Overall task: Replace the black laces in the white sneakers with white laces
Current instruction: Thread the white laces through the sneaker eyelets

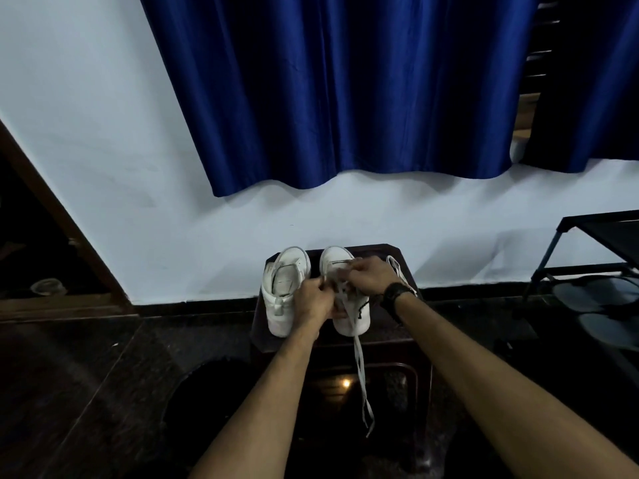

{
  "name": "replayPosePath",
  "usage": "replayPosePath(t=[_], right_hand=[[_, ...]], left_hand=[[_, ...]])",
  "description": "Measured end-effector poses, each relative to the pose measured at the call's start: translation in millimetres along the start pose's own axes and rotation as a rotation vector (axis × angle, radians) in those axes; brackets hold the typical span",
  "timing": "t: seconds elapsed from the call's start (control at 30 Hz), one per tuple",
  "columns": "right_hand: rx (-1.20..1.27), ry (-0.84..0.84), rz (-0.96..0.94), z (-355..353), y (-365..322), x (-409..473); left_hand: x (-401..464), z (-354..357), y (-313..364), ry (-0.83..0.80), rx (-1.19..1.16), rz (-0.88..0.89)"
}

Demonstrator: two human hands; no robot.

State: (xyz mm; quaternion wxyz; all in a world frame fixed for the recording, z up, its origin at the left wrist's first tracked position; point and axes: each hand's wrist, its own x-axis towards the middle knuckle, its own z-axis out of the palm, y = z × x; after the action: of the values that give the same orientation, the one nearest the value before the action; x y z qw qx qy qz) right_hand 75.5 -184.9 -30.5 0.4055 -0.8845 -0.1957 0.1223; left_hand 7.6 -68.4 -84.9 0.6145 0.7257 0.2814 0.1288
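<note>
Two white sneakers stand side by side on a small dark table [394, 335], toes toward the wall. The left sneaker [281, 295] has no lace in its eyelets. Both hands work over the right sneaker [349, 319]. My left hand [313, 300] pinches a white lace [359, 368] near the eyelets, and its long end hangs down over the table's front edge. My right hand [371, 276], with a black watch on the wrist, grips the lace at the shoe's tongue. A second white lace [397, 269] lies on the table beyond my right wrist.
A white wall with a blue curtain [345, 91] rises just behind the table. A dark metal rack [601, 257] stands at the right with dark shoes under it. A wooden door frame [52, 209] is at the left. The floor is dark stone.
</note>
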Motion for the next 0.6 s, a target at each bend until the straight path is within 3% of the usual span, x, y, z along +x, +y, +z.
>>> replayPosePath(t=[0.13, 0.27, 0.6], right_hand=[[-0.351, 0.004, 0.037, 14, -13, 12], [-0.336, -0.041, 0.062, 18, -14, 15], [0.409, -0.280, 0.014, 1, 0, -9]], left_hand=[[-28, -8, 26, -0.070, -0.179, -0.070], [-28, -10, 22, -0.078, -0.210, -0.092], [-28, 0, 24, 0.013, -0.159, -0.096]])
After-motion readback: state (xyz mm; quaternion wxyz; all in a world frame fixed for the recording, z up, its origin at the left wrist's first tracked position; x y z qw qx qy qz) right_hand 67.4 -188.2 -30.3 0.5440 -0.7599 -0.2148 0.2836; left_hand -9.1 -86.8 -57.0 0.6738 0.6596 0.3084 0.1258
